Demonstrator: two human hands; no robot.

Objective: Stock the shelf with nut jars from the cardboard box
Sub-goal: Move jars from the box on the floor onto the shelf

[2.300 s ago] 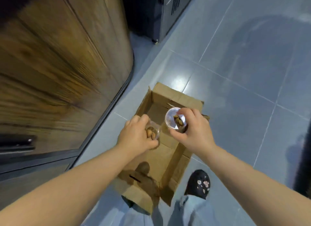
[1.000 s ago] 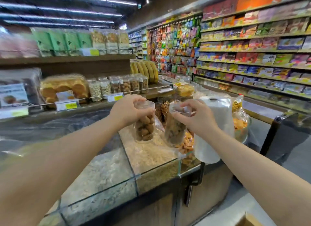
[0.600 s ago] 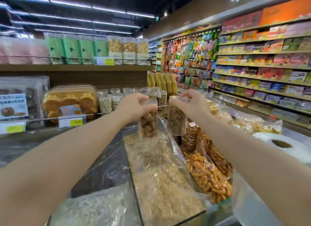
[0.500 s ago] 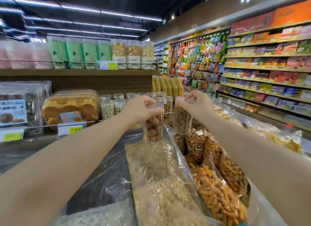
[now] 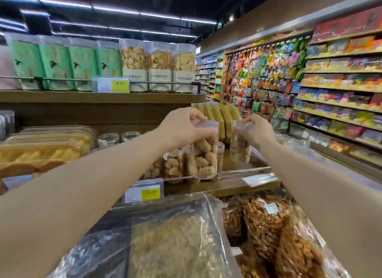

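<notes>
Risk: my left hand (image 5: 178,125) and right hand (image 5: 255,128) each pinch a jar by its lid, left jar (image 5: 203,155) could topple shelved jars (image 5: 173,164) just beside it.

We've got the left jar (image 5: 203,157) at twelve o'clock over the shelf (image 5: 227,184) edge, the right jar (image 5: 240,148) at one o'clock beside it, stocked jars (image 5: 173,164) just left at eleven, bagged snacks (image 5: 266,219) below at six.
</notes>
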